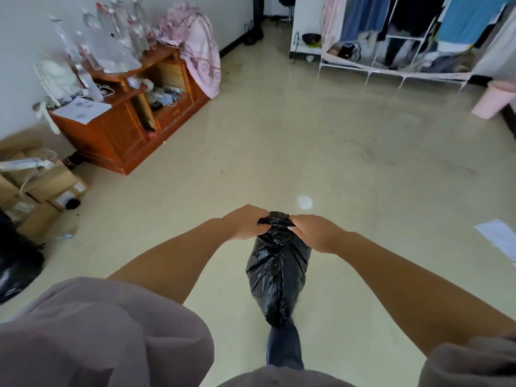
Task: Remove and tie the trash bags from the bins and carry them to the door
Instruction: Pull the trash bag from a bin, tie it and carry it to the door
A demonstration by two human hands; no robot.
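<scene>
Both the left hand (245,222) and the right hand (315,231) pinch closed on the gathered neck of the crinkled black plastic trash bag (277,277), whose full body hangs free below the grip, likely so the knot can be drawn tight.

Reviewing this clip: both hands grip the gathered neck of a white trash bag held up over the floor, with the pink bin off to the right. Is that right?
Not quite: the trash bag is black, not white, as the head view shows. The rest holds: the left hand and right hand both grip its gathered neck above the floor, and the pink bin is off to the right.
</scene>
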